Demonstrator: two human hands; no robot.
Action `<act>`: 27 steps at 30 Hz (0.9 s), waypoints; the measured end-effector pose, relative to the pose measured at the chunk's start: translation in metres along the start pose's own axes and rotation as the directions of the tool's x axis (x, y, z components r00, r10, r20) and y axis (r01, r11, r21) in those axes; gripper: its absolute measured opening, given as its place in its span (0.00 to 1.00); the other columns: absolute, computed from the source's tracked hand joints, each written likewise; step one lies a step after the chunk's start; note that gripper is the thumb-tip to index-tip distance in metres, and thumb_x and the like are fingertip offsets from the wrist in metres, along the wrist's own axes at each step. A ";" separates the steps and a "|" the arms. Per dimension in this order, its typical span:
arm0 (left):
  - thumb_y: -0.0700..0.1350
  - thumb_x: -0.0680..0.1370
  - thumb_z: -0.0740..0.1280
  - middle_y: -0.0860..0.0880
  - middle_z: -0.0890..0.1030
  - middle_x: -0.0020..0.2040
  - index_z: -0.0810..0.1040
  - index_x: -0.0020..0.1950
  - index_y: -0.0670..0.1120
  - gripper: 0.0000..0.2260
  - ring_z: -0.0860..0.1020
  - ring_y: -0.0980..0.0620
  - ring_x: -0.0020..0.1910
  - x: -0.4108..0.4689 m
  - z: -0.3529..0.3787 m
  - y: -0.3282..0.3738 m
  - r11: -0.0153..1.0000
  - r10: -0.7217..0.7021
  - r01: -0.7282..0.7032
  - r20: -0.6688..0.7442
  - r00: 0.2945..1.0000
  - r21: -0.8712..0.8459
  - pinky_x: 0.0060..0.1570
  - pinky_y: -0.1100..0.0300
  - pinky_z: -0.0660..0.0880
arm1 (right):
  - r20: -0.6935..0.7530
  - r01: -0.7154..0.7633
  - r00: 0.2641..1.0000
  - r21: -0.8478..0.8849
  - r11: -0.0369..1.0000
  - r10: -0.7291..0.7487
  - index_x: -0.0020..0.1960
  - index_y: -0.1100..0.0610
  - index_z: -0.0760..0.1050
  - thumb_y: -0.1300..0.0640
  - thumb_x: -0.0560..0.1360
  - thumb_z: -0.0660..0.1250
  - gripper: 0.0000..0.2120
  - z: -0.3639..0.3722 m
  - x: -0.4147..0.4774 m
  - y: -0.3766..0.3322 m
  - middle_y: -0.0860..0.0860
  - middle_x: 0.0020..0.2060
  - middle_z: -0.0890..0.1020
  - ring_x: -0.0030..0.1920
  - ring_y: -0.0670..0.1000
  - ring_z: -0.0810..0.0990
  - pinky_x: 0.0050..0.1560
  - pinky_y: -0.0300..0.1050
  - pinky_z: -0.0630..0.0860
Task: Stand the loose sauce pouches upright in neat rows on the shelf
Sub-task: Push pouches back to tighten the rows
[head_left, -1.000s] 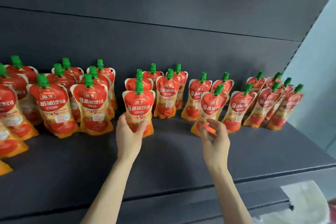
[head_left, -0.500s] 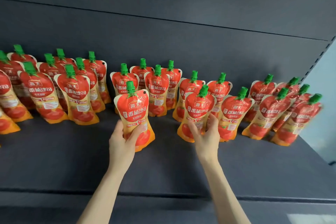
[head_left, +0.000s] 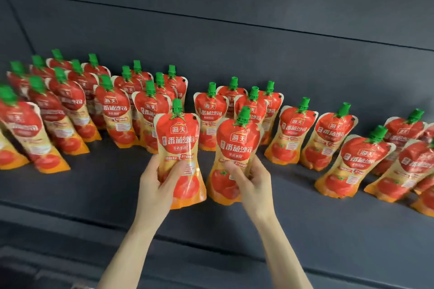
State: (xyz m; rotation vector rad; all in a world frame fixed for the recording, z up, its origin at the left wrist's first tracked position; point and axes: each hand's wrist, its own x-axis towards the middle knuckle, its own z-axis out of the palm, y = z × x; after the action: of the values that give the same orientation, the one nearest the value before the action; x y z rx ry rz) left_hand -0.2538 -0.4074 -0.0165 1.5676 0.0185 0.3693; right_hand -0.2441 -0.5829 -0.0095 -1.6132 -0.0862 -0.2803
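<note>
Several red and orange tomato sauce pouches with green caps stand upright in rows on a dark grey shelf. My left hand grips one pouch round its lower half and holds it upright near the shelf's front. My right hand grips a second pouch the same way, close beside the first. Both held pouches are in front of the rows. Whether their bases touch the shelf I cannot tell.
Standing pouches fill the left side, and more pouches stand at the right. The shelf's back panel rises behind them. The shelf's front edge runs below my wrists.
Both hands have drawn their pouches forward, out of the rows and closer together. The right hand went from touching its pouch to gripping it. The camera has moved closer.
</note>
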 end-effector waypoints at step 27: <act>0.47 0.73 0.71 0.55 0.76 0.57 0.67 0.65 0.48 0.23 0.75 0.59 0.56 0.109 -0.190 -0.037 0.983 0.012 -0.063 0.279 0.960 0.174 0.57 0.61 0.73 | -0.181 -0.060 0.983 -0.108 0.992 0.040 0.58 0.54 0.73 0.61 0.70 0.73 0.18 0.221 -0.003 0.018 0.50 0.51 0.82 0.52 0.47 0.81 0.51 0.43 0.78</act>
State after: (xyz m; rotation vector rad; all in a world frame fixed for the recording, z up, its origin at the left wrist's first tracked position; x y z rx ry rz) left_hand -0.1889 -0.1953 -0.0317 1.7910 -0.2001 0.1775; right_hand -0.2146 -0.3647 -0.0357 -1.6924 0.1091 -0.3955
